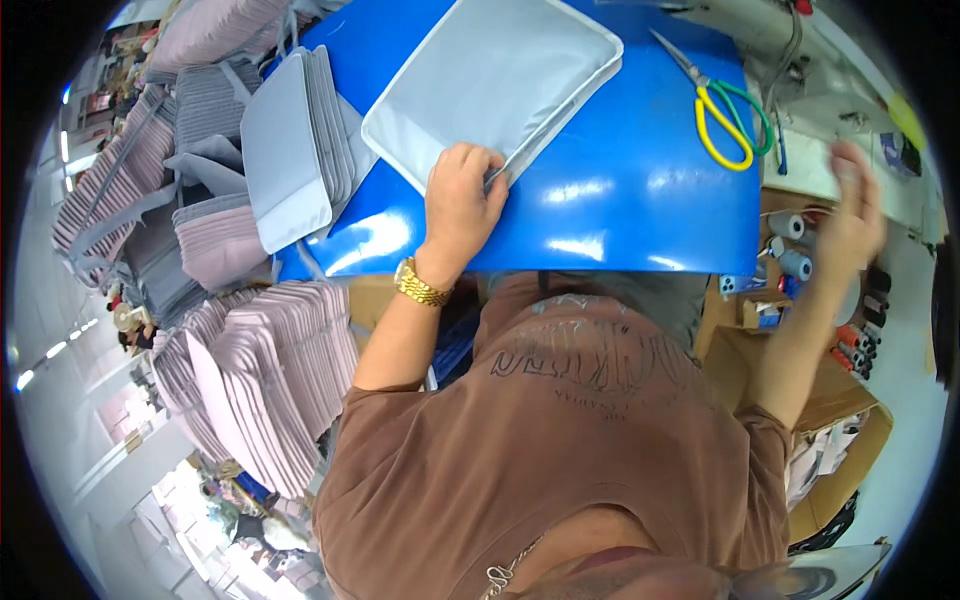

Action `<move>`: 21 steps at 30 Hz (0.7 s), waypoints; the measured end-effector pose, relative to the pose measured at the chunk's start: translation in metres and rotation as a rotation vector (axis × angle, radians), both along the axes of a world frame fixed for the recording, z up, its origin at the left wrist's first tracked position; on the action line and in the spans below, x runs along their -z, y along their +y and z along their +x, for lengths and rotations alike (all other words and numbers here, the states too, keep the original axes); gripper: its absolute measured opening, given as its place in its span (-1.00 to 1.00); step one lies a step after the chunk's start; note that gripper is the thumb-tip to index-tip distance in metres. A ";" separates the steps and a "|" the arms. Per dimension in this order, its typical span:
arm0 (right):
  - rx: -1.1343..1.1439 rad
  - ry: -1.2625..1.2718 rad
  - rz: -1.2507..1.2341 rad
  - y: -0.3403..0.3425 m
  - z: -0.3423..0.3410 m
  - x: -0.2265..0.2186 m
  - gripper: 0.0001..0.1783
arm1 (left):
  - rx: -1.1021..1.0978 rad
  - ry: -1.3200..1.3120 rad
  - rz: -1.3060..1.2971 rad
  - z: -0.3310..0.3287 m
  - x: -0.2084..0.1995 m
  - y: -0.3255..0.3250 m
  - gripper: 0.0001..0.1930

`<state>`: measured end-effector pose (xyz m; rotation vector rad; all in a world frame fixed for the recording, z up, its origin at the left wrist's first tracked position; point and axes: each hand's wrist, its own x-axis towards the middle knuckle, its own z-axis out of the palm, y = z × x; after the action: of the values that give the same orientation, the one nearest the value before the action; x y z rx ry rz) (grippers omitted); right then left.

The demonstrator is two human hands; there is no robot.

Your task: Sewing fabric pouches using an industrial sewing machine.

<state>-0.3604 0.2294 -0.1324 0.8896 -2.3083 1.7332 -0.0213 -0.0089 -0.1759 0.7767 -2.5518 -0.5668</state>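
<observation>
Left hand [462, 200], fingers curled, pinches the near corner of a flat, grey, rectangular fabric piece with pale bound edges [490, 80]. Raised at the right, well apart from it, the right hand [856, 205] is blurred; whether it holds anything I cannot tell. The piece lies on the far part of a glossy blue tabletop [640, 220], left of metal scissors with yellow and green handles [702, 82]. It looks light, pliable and not fragile, and would probably slide easily on that sheen. Its bound rim seems the firmest hold, especially at corners.
</observation>
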 end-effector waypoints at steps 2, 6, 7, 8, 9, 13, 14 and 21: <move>-0.194 -0.032 0.095 -0.029 0.053 0.036 -0.75 | -0.032 0.039 -0.091 0.013 0.008 0.012 -0.85; -0.332 0.092 0.137 -0.045 0.092 0.068 -0.81 | -0.032 0.051 -0.202 0.015 0.024 0.025 -0.83; -0.325 0.089 0.151 -0.045 0.093 0.066 -0.81 | -0.019 0.059 -0.210 0.014 0.025 0.025 -0.83; -0.318 0.087 0.163 -0.046 0.094 0.062 -0.81 | -0.008 0.069 -0.220 0.013 0.025 0.024 -0.82; -0.315 0.093 0.160 -0.046 0.095 0.062 -0.81 | -0.006 0.074 -0.225 0.015 0.026 0.024 -0.82; -0.310 0.006 0.142 -0.048 0.093 0.064 -0.82 | -0.050 0.087 -0.229 0.019 0.021 0.021 -0.84; -0.313 0.011 0.145 -0.048 0.094 0.065 -0.82 | -0.089 0.073 -0.204 0.021 0.020 0.020 -0.84; -0.322 -0.036 0.129 -0.042 0.096 0.067 -0.87 | -0.257 0.314 -0.189 0.019 -0.053 -0.045 -0.92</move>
<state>-0.2643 0.1871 -0.1997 1.3293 -2.4319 1.7374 -0.0024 -0.0543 -0.1227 0.8563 -2.1406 -0.3289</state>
